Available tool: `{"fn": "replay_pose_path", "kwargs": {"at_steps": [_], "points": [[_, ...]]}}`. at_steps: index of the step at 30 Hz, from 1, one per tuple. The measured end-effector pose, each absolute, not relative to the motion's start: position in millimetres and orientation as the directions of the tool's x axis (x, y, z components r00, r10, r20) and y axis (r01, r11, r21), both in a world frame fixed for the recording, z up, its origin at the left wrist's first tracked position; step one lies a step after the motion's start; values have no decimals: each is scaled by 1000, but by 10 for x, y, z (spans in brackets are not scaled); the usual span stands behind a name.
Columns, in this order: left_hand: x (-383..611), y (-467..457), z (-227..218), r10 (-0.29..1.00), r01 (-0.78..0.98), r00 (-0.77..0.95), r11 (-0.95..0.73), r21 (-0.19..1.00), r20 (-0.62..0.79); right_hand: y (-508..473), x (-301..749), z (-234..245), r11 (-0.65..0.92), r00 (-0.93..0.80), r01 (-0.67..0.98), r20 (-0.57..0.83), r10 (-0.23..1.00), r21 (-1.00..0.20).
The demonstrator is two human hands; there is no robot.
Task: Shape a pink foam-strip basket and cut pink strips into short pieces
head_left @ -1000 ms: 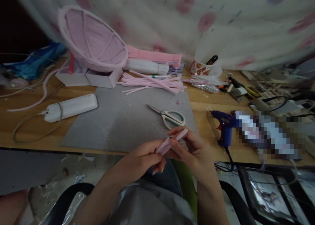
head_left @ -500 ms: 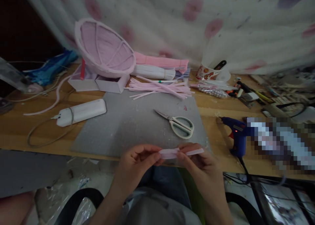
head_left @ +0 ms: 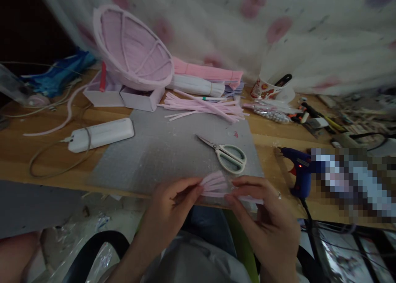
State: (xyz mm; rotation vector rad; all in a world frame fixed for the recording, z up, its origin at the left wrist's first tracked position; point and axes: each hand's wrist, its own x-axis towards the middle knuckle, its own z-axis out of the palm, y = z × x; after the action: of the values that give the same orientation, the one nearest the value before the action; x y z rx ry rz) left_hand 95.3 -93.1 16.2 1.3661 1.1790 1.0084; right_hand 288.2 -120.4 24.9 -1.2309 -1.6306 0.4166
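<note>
Above the table's front edge, a pale pink pipe cleaner piece (head_left: pixel 215 182) spreads between my hands, its several strands fanned out side by side. My left hand (head_left: pixel 177 200) pinches its left end between thumb and fingertips. At the other end, my right hand (head_left: pixel 258 206) has its thumb on the lowest strand, whose tail runs on behind the fingers; the index finger is lifted off the thumb. Scissors (head_left: pixel 224 153) with pale green handles lie on the grey mat (head_left: pixel 154 151) just beyond my hands, blades pointing away to the left.
Pink pipe cleaners (head_left: pixel 201 107) lie loose behind the mat, near banded bundles. A pink fabric-lined bowl shape (head_left: pixel 133 48) leans over small white boxes (head_left: pixel 140 99). A white power bank (head_left: pixel 102 135) sits left; a blue glue gun (head_left: pixel 300 167) with its light on stands right.
The strands, pressed flat together before, are now fanned apart. My right hand has shifted slightly right, with its index finger raised. The view has tilted a little.
</note>
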Motion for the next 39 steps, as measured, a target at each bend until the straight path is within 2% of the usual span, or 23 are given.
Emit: {"fn": "replay_pose_path", "kwargs": {"at_steps": [2, 4, 6, 7, 9, 13, 18, 22, 25, 28, 31, 36, 39], "points": [[950, -927, 144, 984, 60, 159, 70, 996, -79, -1220, 2910, 319, 462, -16, 596, 565, 825, -657], [957, -918, 154, 987, 28, 138, 76, 997, -79, -1227, 2908, 412, 516, -144, 718, 625, 767, -467], [984, -912, 190, 989, 10, 123, 77, 997, -77, -1221, 2874, 498, 539, -298, 798, 602, 741, -270], [1001, -912, 214, 989, 5, 125, 72, 997, -72, -1214, 2851, 530, 543, -348, 813, 573, 742, -209], [1031, -918, 267, 983, 33, 176, 37, 999, -42, -1193, 2811, 564, 541, -392, 825, 527, 754, -161], [1008, -927, 346, 936, 139, 352, -72, 988, 19, -1147, 2812, 550, 606, -455, 766, 484, 747, -215], [884, -940, 319, 906, 48, 421, 27, 998, -45, -1135, 2890, 486, 647, -455, 696, 507, 732, -310], [895, -980, 268, 931, -133, 353, 145, 980, -90, -1146, 2914, 426, 629, -398, 703, 549, 735, -333], [969, -1000, 248, 960, -262, 274, 130, 956, -56, -1153, 2895, 372, 615, -351, 685, 564, 748, -390], [1051, -988, 236, 975, -287, 222, 39, 957, 26, -1164, 2852, 309, 596, -306, 665, 564, 767, -451], [1102, -953, 214, 978, -347, 207, 52, 936, 22, -1168, 2811, 261, 570, -255, 666, 570, 781, -481], [1100, -936, 174, 992, -326, 109, -21, 945, 60, -1159, 2806, 274, 535, -183, 723, 625, 759, -438], [1110, -959, 185, 991, -306, 108, -45, 951, 82, -1172, 2817, 304, 519, -173, 731, 616, 769, -442]]}}
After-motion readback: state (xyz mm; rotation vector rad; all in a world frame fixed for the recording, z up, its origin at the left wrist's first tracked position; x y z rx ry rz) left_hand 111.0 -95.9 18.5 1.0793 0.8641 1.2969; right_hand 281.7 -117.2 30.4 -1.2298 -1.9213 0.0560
